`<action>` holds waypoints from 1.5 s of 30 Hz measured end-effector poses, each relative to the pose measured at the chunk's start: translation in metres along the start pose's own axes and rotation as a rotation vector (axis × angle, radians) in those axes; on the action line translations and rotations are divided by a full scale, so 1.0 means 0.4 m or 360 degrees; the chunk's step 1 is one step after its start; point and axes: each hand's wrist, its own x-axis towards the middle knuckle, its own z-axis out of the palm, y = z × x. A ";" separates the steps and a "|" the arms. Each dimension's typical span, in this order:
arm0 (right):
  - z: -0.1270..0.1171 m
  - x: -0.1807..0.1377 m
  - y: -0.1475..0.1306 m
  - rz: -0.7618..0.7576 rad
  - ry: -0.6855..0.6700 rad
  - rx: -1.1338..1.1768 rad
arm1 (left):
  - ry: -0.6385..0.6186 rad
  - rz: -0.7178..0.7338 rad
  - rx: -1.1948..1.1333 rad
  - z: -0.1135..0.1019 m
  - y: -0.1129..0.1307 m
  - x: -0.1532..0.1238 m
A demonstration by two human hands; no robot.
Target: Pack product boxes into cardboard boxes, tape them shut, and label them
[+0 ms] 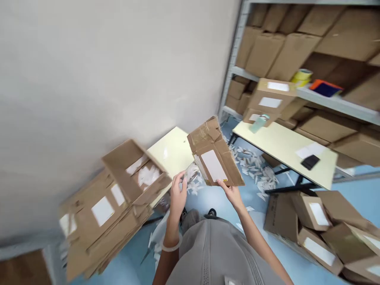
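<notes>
A flattened cardboard box (204, 148) with torn edges and a white label hangs in front of me, tilted. My right hand (231, 194) grips its lower edge, thumb on top beside the label. To the left of the box, my left hand (178, 192) has its fingers bent together, with thumb and index close. Something pale and translucent shows right at those fingertips; whether it is held or lies behind them I cannot make out. Near my left hand, an open cardboard box (136, 170) with white scraps inside sits against a stack of flattened cardboard (89, 221).
A pale table (173, 148) stands by the wall. Paper scraps (252, 166) litter the blue floor. On the right, another table (285, 146) bears boxes, a bottle (259, 122) and a phone (310, 162). Beyond it rises a loaded shelf (341, 103); boxes (314, 221) pile up lower right.
</notes>
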 end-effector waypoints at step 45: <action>-1.297 0.757 0.707 0.0491 0.0447 -0.0307 | -0.1677 -0.0545 -0.0058 1.782 0.418 0.585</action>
